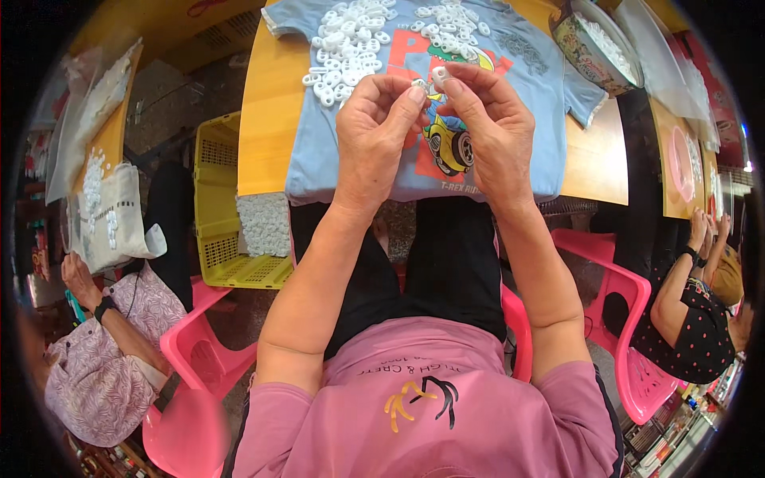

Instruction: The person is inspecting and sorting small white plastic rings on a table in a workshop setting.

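Over the pale blue T-shirt spread on the table, both my hands are raised close together with fingertips nearly meeting. My right hand pinches a small white oval piece with holes between thumb and forefinger. Thumb and fingers are also pinched together on my left hand, around a tiny whitish thing at the fingertips, mostly hidden. Beyond the left hand lies a heap of the same white oval pieces. A smaller group of white pieces lies farther back, past the right hand.
A patterned round tin with white pieces stands at the table's far right. On the left are a yellow crate and a mass of white pieces. Pink chairs flank me, with a person at work left and another right.
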Tool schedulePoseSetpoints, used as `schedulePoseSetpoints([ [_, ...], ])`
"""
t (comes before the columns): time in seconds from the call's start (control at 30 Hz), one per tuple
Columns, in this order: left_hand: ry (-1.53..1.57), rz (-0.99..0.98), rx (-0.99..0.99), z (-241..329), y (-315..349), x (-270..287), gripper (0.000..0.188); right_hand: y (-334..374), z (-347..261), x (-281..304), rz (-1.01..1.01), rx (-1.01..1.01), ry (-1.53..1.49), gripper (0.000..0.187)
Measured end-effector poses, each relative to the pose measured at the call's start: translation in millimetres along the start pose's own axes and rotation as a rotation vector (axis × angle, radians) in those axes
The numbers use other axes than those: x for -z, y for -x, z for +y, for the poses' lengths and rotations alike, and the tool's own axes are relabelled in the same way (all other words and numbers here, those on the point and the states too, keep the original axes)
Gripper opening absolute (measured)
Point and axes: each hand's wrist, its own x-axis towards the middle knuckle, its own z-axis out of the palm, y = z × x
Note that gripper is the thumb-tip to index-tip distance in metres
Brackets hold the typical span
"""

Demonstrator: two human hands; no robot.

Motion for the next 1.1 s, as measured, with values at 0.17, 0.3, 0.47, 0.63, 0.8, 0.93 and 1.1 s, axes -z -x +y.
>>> schedulePoseSetpoints([
  [0.17,0.015,0.005,0.006,0.1,-0.4,-0.7,0.015,0.0,0.4,1.6,-0.013,0.040,0.046,0.021],
  [0.3,0.023,-0.003,-0.005,0.2,-0.6,-0.4,0.015,0.6,0.5,1.3,-0.012,0.069,0.092,0.021],
  [0.47,0.013,-0.004,0.028,2.0,-0.3,-0.1,0.015,0.6,1.4,2.6,-0.009,0.074,0.075,0.021],
  [0.63,0.023,0.005,0.033,1.3,0.1,-0.4,0.015,0.9,0.0,1.7,-0.026,0.033,0.050,0.021],
  [0.8,0.018,0.005,0.037,2.1,-0.3,-1.3,0.015,0.7,3.3,2.3,-0.017,0.089,0.102,0.020],
  [0.93,0.015,0.009,0.034,1.5,-0.4,-0.1,0.015,3.5,1.1,-0.8,-0.027,0.115,0.120,0.020],
  [1.1,0.007,0.007,0.031,0.5,0.1,0.0,0.014,6.2,3.7,-3.9,-0.056,0.104,0.157,0.021],
])
